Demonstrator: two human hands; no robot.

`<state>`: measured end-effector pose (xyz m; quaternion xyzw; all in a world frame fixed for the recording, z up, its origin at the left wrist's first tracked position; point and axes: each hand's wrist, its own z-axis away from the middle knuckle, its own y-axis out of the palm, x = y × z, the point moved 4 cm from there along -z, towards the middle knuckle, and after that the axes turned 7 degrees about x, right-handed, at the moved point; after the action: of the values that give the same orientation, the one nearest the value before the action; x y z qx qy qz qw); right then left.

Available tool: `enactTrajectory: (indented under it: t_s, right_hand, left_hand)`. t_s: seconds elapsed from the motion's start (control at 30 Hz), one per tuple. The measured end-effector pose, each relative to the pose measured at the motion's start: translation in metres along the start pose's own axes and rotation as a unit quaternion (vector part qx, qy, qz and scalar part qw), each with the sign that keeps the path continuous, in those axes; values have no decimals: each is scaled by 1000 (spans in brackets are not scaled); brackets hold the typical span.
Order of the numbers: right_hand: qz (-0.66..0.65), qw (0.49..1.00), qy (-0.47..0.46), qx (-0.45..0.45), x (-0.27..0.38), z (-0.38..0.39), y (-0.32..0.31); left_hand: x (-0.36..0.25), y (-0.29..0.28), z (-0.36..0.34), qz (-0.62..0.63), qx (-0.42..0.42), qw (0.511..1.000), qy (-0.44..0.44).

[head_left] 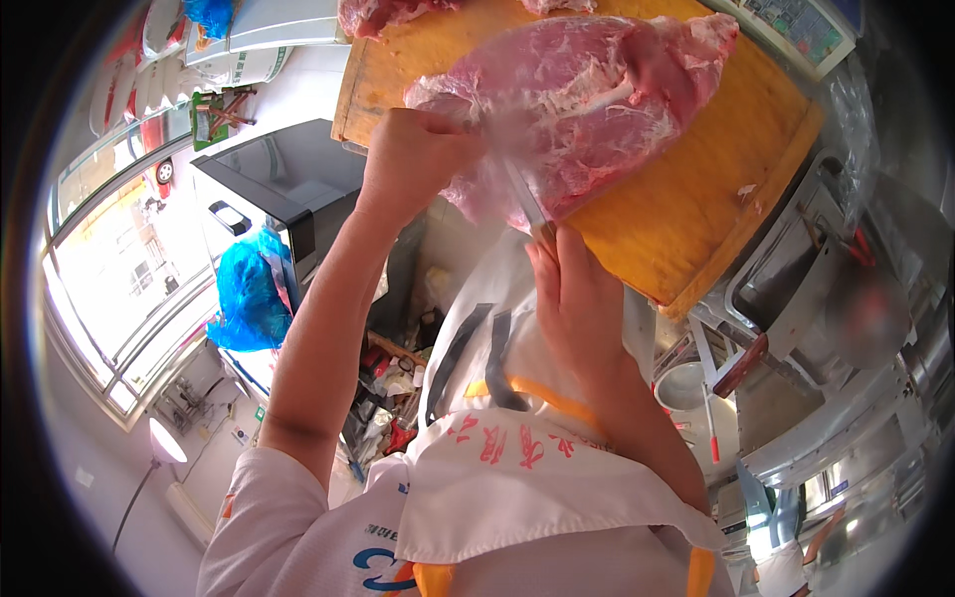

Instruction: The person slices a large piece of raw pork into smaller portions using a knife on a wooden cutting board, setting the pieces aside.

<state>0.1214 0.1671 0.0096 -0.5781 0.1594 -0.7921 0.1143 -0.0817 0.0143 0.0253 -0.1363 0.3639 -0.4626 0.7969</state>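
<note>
Raw meat lies on the wooden board, my left hand clamped on its left edge, my right hand closed round the knife, blade at the meat's near side, tip blurred.

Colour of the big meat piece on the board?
The meat is pinkish red with whitish streaks and patches, best seen in the head view, though a hazy blur softens part of it.
</note>
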Motion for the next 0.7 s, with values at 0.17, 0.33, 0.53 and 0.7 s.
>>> enactTrajectory:
  t_s: [0.17, 0.33, 0.53, 0.7]
  right_hand:
    - [36, 998, 34, 42, -12, 26, -2]
    - [48, 998, 32, 40, -4, 10, -14]
    - [46, 997, 27, 52, -10, 31, -31]
    - [15, 999, 23, 46, 0, 1, -40]
  left_hand:
    - [-5, 2, 9, -15, -8, 1000, 11]
    - [3, 5, 15, -10, -31, 999, 12]
    - [-4, 9, 32, 31, -28, 999, 14]
    - [1, 9, 31, 58, -47, 997, 24]
